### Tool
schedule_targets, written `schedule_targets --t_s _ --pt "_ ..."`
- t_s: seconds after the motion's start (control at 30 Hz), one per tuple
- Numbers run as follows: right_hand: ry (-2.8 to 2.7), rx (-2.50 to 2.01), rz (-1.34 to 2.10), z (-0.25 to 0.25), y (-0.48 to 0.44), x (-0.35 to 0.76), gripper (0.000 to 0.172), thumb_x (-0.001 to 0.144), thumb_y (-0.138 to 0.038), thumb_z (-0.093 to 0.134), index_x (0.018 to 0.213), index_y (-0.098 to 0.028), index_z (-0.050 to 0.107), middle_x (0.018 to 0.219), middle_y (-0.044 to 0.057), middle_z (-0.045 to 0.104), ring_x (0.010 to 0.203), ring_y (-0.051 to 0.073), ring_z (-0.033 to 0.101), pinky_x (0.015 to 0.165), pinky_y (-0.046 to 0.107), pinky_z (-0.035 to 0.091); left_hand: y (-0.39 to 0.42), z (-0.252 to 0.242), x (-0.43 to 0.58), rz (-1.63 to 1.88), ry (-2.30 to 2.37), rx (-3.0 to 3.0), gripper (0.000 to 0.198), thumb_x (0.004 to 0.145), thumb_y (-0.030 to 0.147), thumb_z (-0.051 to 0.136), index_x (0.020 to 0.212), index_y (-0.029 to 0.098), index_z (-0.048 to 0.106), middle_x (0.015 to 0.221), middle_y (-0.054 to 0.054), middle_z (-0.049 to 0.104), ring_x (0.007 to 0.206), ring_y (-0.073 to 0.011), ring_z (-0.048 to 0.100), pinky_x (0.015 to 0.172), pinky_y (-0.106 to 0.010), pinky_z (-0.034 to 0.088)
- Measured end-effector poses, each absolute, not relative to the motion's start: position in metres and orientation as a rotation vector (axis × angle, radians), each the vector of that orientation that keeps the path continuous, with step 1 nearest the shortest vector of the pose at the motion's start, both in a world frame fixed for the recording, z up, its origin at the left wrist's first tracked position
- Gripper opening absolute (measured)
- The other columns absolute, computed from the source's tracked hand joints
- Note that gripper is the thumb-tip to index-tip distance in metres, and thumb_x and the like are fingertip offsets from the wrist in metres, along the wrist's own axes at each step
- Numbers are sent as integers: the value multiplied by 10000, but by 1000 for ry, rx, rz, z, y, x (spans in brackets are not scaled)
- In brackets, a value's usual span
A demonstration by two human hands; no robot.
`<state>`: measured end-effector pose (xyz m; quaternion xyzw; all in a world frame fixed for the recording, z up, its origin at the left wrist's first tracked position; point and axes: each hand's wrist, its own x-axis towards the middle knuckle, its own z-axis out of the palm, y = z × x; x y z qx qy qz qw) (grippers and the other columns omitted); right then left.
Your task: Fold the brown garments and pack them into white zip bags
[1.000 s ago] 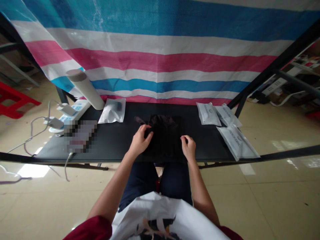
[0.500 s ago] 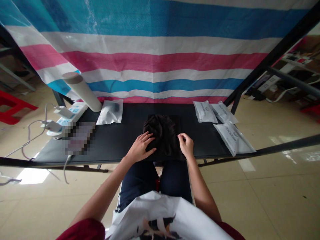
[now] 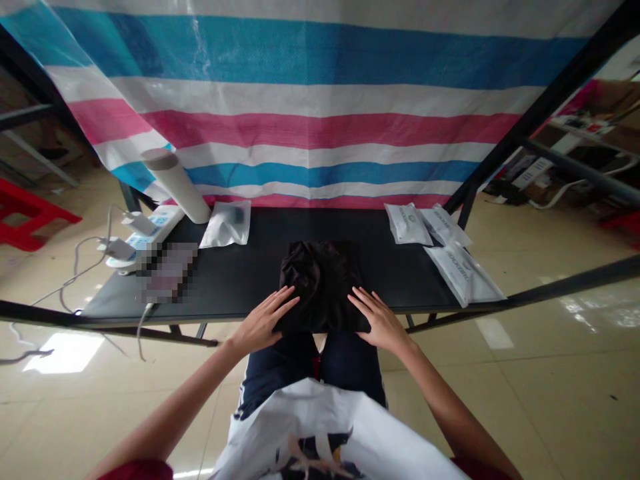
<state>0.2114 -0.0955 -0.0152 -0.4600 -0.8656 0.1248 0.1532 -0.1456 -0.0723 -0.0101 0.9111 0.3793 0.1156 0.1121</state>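
Your left hand lies flat on the near left corner of the black cloth, its grip spread and fingers apart. Your right hand lies the same way on the near right corner, grip spread too. The cloth sits folded in the middle of the bench, at its near edge. White packets lie well apart to the right.

The folded shiny fabric piece is black with a brownish sheen. The flat matte tabletop under it is black too. The woven plastic sheet has wide stripes in blue, white and pink. The flat plastic pouches are white with grey letters. The plastic stool is red.
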Motion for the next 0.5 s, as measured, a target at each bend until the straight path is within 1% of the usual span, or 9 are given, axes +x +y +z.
schedule_targets --t_s 0.1,0.17,0.23,0.3,0.33,0.37,0.4,0.43,0.5 --pt "-2464 -1279 370 -16 -96 217 893 695 -93 647 1509 -275 327 1570 52 345 1446 258 327 1186 500 305 -73 -12 -154 324 1055 2656 760 733 64 504 1457 276 412 1573 -39 346 1486 -257 234 1200 -494 263" --pt "-2440 -1234 406 -15 -95 221 807 664 -68 621 1430 -248 445 1515 62 437 1427 264 361 1181 506 307 -72 -11 -155 370 1040 2600 707 737 73 484 1417 267 466 1532 -43 417 1462 -261 294 1192 -495 274" --pt "-2360 -1218 461 -13 -91 222 663 651 -68 602 1291 -235 561 1405 66 559 1370 274 442 1151 506 343 -67 -8 -153 480 1077 2496 623 777 124 475 1390 234 491 1446 -70 522 1392 -262 415 1162 -468 325" --pt "-2191 -1272 518 -11 -81 219 455 687 -106 594 1121 -236 634 1215 66 681 1211 276 584 1047 473 446 -57 -3 -148 614 1198 2332 464 832 202 471 1287 197 563 1244 -87 661 1201 -255 588 1041 -404 447" --pt "-2080 -1313 543 -10 -74 217 347 718 -140 592 1047 -236 649 1106 63 717 1101 269 641 970 443 493 -50 -1 -145 671 1281 2230 367 860 251 468 1195 186 603 1092 -76 707 1051 -239 652 929 -359 500" --pt "-1962 -1349 564 -9 -66 213 256 749 -181 591 992 -234 653 1014 59 732 999 258 673 897 411 520 -42 0 -142 726 1365 2124 289 884 305 463 1088 179 627 932 -52 714 890 -215 674 800 -312 517" --pt "-1845 -1378 581 -9 -56 209 195 775 -226 591 959 -229 653 951 57 734 921 247 687 839 382 529 -33 2 -138 780 1437 2022 264 903 362 456 984 177 626 797 -24 683 755 -188 655 688 -273 495" --pt "-1735 -1399 592 -9 -46 204 175 792 -271 591 949 -221 649 922 59 732 878 240 691 805 361 528 -23 2 -134 832 1495 1934 286 913 417 447 900 179 607 707 -2 638 663 -165 618 611 -247 455" --pt "-1556 -1454 592 -10 -24 195 220 801 -351 595 959 -205 641 912 71 728 857 237 693 775 335 518 -5 2 -127 905 1587 1831 336 906 487 448 794 189 555 646 13 582 589 -144 562 549 -230 393"
